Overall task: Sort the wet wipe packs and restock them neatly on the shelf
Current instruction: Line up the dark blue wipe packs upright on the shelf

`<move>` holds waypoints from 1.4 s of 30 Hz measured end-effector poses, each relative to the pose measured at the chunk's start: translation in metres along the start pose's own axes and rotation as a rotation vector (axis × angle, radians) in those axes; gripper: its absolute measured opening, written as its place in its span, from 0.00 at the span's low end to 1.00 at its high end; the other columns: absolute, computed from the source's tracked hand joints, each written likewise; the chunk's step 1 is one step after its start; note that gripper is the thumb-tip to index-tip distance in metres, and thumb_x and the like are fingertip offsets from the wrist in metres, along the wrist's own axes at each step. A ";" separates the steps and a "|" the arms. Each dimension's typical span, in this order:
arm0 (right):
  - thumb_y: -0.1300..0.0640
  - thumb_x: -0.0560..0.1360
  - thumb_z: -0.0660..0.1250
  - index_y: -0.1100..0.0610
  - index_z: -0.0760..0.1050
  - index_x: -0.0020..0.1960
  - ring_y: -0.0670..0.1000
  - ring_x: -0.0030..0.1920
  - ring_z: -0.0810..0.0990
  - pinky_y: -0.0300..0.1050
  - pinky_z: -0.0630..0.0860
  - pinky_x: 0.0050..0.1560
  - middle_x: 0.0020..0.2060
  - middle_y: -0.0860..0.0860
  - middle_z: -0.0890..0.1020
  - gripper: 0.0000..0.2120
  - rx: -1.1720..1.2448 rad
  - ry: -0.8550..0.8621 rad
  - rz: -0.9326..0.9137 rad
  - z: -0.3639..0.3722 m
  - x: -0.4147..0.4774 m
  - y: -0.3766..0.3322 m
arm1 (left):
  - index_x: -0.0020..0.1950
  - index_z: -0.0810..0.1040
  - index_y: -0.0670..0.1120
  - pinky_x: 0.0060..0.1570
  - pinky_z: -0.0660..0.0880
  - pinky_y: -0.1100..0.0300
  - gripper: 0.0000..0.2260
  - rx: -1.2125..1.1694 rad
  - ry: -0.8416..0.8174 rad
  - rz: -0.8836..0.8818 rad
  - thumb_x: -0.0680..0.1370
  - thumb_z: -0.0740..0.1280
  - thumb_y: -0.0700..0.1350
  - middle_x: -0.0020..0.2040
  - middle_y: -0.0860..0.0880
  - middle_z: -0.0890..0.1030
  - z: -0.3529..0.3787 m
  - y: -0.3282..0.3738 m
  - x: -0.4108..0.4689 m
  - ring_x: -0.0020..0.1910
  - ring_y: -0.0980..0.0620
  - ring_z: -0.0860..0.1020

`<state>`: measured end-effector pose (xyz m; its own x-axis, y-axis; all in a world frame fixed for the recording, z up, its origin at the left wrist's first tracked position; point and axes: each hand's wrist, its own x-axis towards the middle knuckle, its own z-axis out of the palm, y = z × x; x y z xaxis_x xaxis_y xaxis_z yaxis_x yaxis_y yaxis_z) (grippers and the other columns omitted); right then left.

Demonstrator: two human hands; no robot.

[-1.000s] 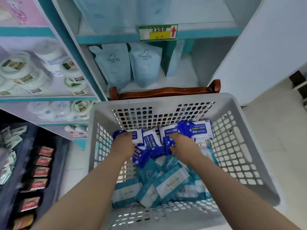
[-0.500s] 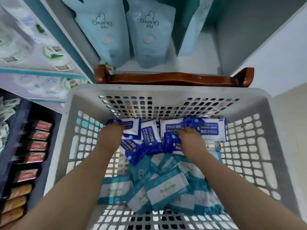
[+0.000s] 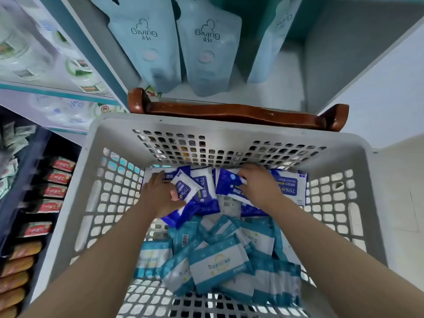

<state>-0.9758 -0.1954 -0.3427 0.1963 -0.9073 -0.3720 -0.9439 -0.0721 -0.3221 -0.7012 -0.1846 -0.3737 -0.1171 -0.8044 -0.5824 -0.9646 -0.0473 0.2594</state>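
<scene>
Left hand [image 3: 160,193] and right hand [image 3: 260,185] each tight around one of the blue wipe packs [image 3: 204,191], inside basket [image 3: 206,125].

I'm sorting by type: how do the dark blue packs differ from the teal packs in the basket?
The dark blue packs are deep blue and white, printed 75%; the teal packs are lighter blue-green with a pale round logo. The dark blue packs lie at the far end, where the left hand and right hand grip some; the teal packs nearer, untouched. Both are flat packs.
</scene>
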 end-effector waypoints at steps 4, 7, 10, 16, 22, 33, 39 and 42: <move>0.57 0.76 0.64 0.57 0.74 0.62 0.57 0.66 0.66 0.48 0.63 0.66 0.64 0.55 0.72 0.15 -0.167 -0.088 0.002 0.014 0.010 -0.001 | 0.52 0.77 0.48 0.57 0.70 0.53 0.19 0.012 0.148 0.037 0.65 0.77 0.51 0.62 0.46 0.74 0.003 -0.002 0.005 0.59 0.44 0.73; 0.54 0.75 0.65 0.55 0.74 0.64 0.59 0.67 0.64 0.49 0.58 0.69 0.66 0.56 0.70 0.18 -0.233 -0.087 0.011 0.018 0.013 -0.005 | 0.67 0.70 0.44 0.57 0.72 0.50 0.34 -0.067 0.163 -0.013 0.65 0.78 0.51 0.62 0.42 0.73 0.001 -0.010 0.014 0.60 0.42 0.72; 0.53 0.74 0.67 0.53 0.76 0.61 0.60 0.68 0.61 0.52 0.55 0.69 0.65 0.56 0.70 0.16 -0.276 -0.069 0.035 0.025 0.011 -0.010 | 0.68 0.71 0.44 0.62 0.70 0.50 0.32 -0.012 0.166 -0.010 0.68 0.76 0.52 0.65 0.41 0.72 -0.005 -0.012 0.024 0.64 0.41 0.71; 0.55 0.75 0.65 0.50 0.75 0.60 0.59 0.66 0.66 0.53 0.55 0.69 0.67 0.58 0.66 0.14 -0.284 -0.099 0.097 0.032 0.008 -0.018 | 0.64 0.72 0.44 0.60 0.69 0.51 0.30 0.124 0.184 0.017 0.67 0.76 0.55 0.62 0.43 0.74 -0.007 -0.007 0.028 0.61 0.42 0.72; 0.55 0.75 0.64 0.51 0.75 0.56 0.55 0.60 0.71 0.51 0.60 0.64 0.54 0.51 0.79 0.10 -0.314 -0.118 0.034 0.026 0.009 -0.016 | 0.76 0.56 0.46 0.69 0.60 0.48 0.39 0.265 0.113 -0.067 0.72 0.69 0.60 0.70 0.40 0.67 -0.006 -0.002 0.024 0.70 0.39 0.63; 0.57 0.75 0.64 0.58 0.75 0.56 0.58 0.52 0.77 0.47 0.72 0.51 0.53 0.57 0.78 0.11 -0.028 0.077 0.090 0.011 -0.009 -0.014 | 0.65 0.69 0.43 0.53 0.73 0.54 0.34 0.084 0.117 -0.106 0.65 0.78 0.54 0.61 0.42 0.76 -0.013 -0.003 0.009 0.57 0.43 0.76; 0.57 0.76 0.64 0.58 0.74 0.57 0.57 0.52 0.76 0.46 0.70 0.47 0.52 0.56 0.77 0.10 0.065 0.108 0.060 -0.001 -0.022 -0.021 | 0.66 0.74 0.47 0.55 0.73 0.51 0.28 0.145 0.138 -0.113 0.69 0.74 0.56 0.62 0.42 0.74 -0.017 -0.002 -0.008 0.59 0.42 0.73; 0.55 0.77 0.63 0.57 0.74 0.55 0.55 0.49 0.75 0.44 0.69 0.42 0.49 0.55 0.77 0.09 0.111 0.144 0.036 -0.016 -0.029 -0.032 | 0.65 0.74 0.47 0.52 0.74 0.52 0.23 0.080 0.179 -0.109 0.73 0.72 0.51 0.59 0.43 0.75 -0.031 0.012 -0.030 0.57 0.43 0.75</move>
<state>-0.9556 -0.1732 -0.3075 0.1156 -0.9588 -0.2594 -0.9131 0.0002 -0.4077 -0.7023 -0.1797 -0.3290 0.0256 -0.8896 -0.4561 -0.9857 -0.0984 0.1366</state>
